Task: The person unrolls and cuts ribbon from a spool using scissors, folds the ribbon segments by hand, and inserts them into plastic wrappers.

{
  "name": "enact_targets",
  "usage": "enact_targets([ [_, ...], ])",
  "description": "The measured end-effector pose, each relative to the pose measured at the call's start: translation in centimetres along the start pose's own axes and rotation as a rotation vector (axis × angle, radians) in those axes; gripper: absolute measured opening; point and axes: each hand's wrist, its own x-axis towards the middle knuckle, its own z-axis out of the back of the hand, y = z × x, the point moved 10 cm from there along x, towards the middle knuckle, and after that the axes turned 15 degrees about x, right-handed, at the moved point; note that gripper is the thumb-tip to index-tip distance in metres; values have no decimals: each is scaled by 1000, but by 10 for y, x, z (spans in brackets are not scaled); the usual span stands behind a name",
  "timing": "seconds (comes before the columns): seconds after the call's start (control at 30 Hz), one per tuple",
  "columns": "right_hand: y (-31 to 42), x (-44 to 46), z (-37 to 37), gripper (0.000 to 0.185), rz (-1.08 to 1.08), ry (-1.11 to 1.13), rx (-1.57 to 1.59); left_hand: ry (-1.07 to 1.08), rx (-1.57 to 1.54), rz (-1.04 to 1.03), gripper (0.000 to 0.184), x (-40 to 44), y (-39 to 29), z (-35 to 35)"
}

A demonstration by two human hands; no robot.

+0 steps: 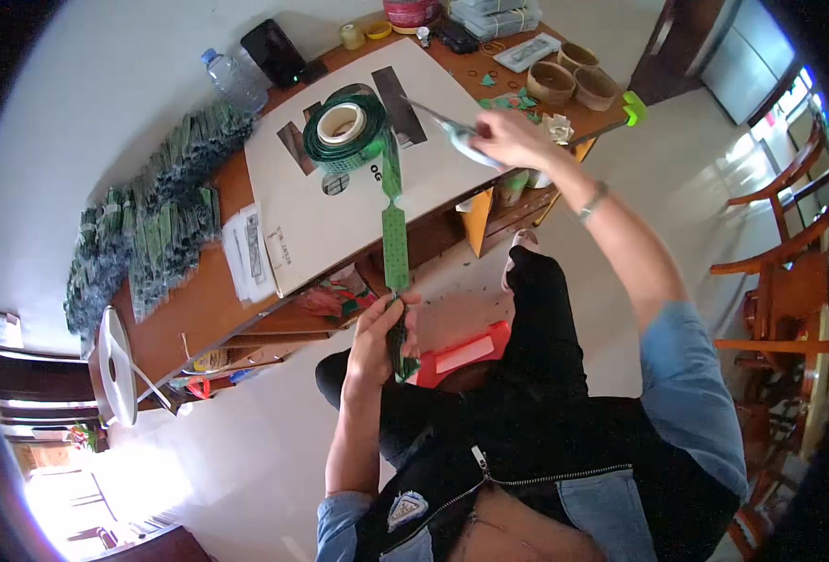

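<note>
My left hand [371, 342] is closed around the lower end of a green patterned plastic strip [395, 248]. From there the strip runs up over the table's front edge to a green roll [316, 145] with a white core, which lies on a white board [269, 225]. My right hand [515, 140] grips a pair of scissors [456, 134] over the board's right part, their pointed end toward the roll. The scissors are apart from the strip. Most of their handles are hidden by my fingers.
Bundles of green strips [166, 225] line the table's left side beside a plastic bottle [234, 82]. Round containers [551, 84] and green scraps [511, 101] sit at the right. A red container [466, 351] is below, between my legs. Wooden chairs [789, 300] stand at the right.
</note>
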Motion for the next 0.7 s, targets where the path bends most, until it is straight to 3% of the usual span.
enact_targets([
  [0.07,-13,-37,-4,24,53,218,518,-21,-35,26,23,-4,3,7],
  [0.13,-35,-94,-26,19,-212,353,1134,29,-62,23,23,-8,8,9],
  [0.2,-42,-130,-53,16,-156,611,851,48,-75,26,22,-11,10,11],
  [0.23,-44,-131,-56,16,-160,614,855,53,-66,25,22,-13,11,12],
  [0.33,-51,-144,-77,17,-137,782,481,61,-48,30,23,-17,11,11],
  [0.7,-31,-123,-88,21,-112,801,557,55,-70,54,24,-24,10,11],
])
